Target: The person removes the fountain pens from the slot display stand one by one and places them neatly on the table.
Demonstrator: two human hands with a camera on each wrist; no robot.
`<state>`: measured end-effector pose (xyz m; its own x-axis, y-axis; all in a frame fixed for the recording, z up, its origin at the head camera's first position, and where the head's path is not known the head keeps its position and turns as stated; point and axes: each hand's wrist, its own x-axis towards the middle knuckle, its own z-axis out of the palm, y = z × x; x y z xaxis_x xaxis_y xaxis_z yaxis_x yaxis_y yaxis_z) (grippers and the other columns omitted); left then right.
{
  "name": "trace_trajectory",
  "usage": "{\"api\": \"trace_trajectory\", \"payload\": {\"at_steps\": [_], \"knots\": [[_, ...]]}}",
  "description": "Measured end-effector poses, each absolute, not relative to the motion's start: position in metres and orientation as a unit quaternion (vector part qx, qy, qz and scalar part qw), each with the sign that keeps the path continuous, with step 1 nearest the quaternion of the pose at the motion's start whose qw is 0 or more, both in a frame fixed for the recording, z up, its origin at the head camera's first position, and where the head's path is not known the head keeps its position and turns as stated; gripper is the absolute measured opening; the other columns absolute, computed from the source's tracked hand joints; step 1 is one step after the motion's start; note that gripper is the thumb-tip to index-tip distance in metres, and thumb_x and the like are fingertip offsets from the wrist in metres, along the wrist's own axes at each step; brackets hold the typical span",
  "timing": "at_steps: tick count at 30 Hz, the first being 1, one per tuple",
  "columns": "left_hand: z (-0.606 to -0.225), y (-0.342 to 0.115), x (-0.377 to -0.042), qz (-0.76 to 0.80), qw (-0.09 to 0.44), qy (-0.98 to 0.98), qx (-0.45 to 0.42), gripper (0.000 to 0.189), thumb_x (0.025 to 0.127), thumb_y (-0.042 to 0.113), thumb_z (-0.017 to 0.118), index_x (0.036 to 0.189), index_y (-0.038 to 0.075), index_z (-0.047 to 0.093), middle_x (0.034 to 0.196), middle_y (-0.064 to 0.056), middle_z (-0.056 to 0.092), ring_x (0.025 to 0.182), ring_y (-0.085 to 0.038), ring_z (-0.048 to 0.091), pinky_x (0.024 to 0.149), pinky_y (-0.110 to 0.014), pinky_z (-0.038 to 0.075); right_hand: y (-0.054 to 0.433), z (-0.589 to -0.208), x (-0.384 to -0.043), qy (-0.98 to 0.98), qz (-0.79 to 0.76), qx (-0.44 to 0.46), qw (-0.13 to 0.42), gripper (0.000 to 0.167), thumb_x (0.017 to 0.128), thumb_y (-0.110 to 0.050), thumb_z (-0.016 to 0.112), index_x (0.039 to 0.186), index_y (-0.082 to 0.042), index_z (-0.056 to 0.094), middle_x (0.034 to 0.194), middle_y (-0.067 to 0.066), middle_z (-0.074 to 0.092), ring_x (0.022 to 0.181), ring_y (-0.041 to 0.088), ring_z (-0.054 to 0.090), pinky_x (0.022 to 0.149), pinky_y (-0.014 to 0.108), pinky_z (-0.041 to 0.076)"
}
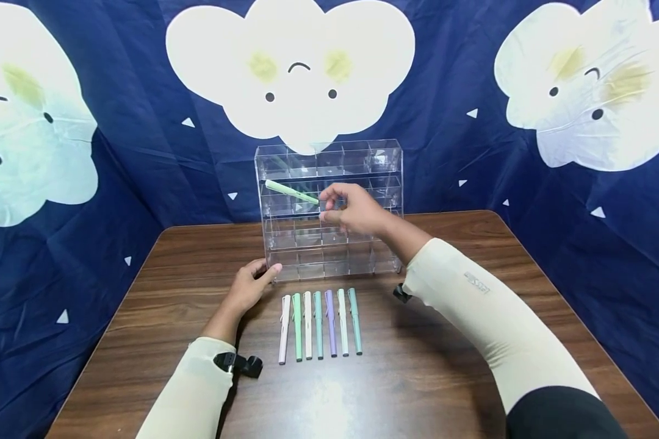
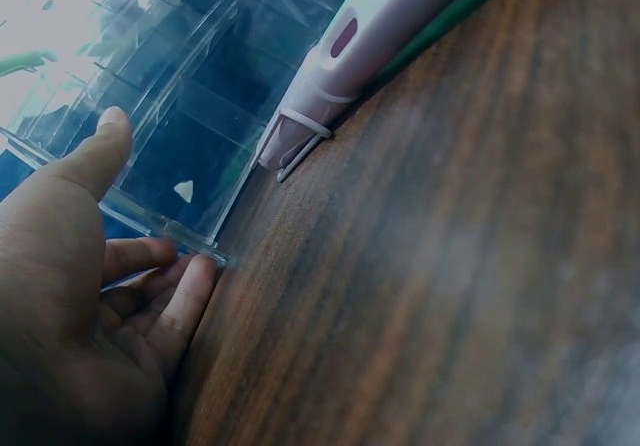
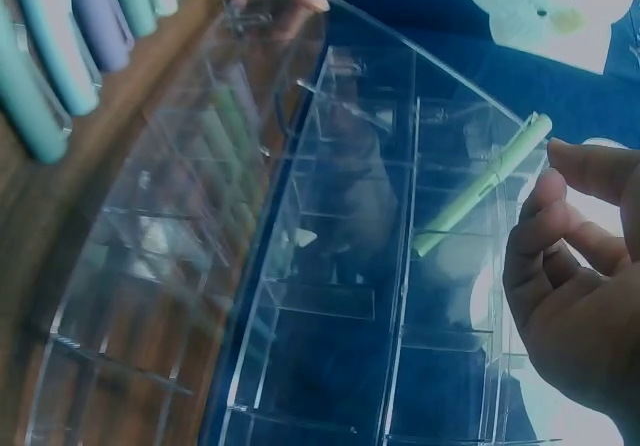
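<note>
A light green pen (image 1: 291, 192) leans slantwise across the upper left compartments of a clear acrylic rack (image 1: 307, 272). Beside the pen's right end is my right hand (image 1: 357, 210), thumb and forefinger apart with nothing between them. In the right wrist view the fingertips (image 3: 562, 156) are close to the tip of the green pen (image 3: 485, 186); whether they touch it I cannot tell. My left hand (image 1: 249, 285) holds the rack's lower left corner. In the left wrist view its thumb (image 2: 100, 156) lies over the clear wall and the other fingers curl around the bottom edge.
Several pens lie in a row before the rack, among them a pink pen (image 1: 284, 329), a purple pen (image 1: 330, 323) and a teal pen (image 1: 354, 320). Everything stands on a brown wooden table (image 1: 417, 378). Behind hangs a dark blue cloth (image 1: 445, 146) with white clouds.
</note>
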<state>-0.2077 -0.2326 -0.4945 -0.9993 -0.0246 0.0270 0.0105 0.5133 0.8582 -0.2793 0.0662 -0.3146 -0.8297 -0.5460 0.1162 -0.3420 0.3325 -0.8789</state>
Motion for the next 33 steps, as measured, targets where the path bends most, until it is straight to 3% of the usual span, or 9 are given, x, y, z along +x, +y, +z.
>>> {"api": "trace_trajectory", "payload": {"at_steps": [6,15,21,24,33], "knots": [[-0.494,-0.232,-0.207,-0.491,0.02,-0.871,0.004,0.061,0.109,0.047,0.067,0.149,0.001,0.064,0.138,-0.022,0.07,0.124,-0.036,0.068,0.111,-0.049,0.051,0.051,-0.308,-0.298,0.826,-0.493,-0.263,0.071,0.034,0.104,-0.008,0.075,0.136,-0.005,0.066,0.133,0.019,0.063,0.056,0.017,0.056,0.057,0.031,0.051],[-0.493,-0.231,-0.208,-0.492,0.021,-0.87,0.006,0.061,0.109,0.046,0.068,0.149,0.001,0.065,0.141,-0.022,0.069,0.126,-0.037,0.068,0.111,-0.049,0.052,0.024,-0.31,-0.312,0.842,-0.474,-0.251,0.057,0.039,0.107,-0.013,0.072,0.145,-0.009,0.065,0.147,0.018,0.063,0.053,0.016,0.056,0.054,0.031,0.051],[-0.496,-0.234,-0.207,-0.497,0.028,-0.867,0.007,0.054,0.109,0.043,0.069,0.143,0.001,0.069,0.133,-0.021,0.072,0.111,-0.026,0.07,0.099,-0.033,0.055,0.007,-0.318,-0.314,0.851,-0.463,-0.24,0.061,0.042,0.109,-0.019,0.07,0.15,-0.012,0.064,0.149,0.013,0.064,0.053,0.016,0.055,0.061,0.039,0.058],[-0.497,-0.234,-0.208,-0.502,0.032,-0.864,0.004,0.051,0.108,0.042,0.07,0.141,0.002,0.071,0.13,-0.02,0.072,0.104,-0.021,0.069,0.092,-0.026,0.055,0.001,-0.319,-0.313,0.853,-0.464,-0.232,0.059,0.043,0.109,-0.021,0.07,0.15,-0.012,0.063,0.148,0.012,0.065,0.051,0.016,0.053,0.057,0.037,0.056],[-0.496,-0.233,-0.207,-0.494,0.027,-0.869,0.005,0.055,0.108,0.044,0.069,0.144,0.003,0.069,0.137,-0.02,0.071,0.118,-0.03,0.069,0.104,-0.04,0.054,-0.016,-0.322,-0.309,0.848,-0.489,-0.195,0.063,0.037,0.109,-0.022,0.07,0.145,-0.013,0.068,0.144,0.011,0.067,0.045,0.014,0.05,0.047,0.029,0.047]]}}
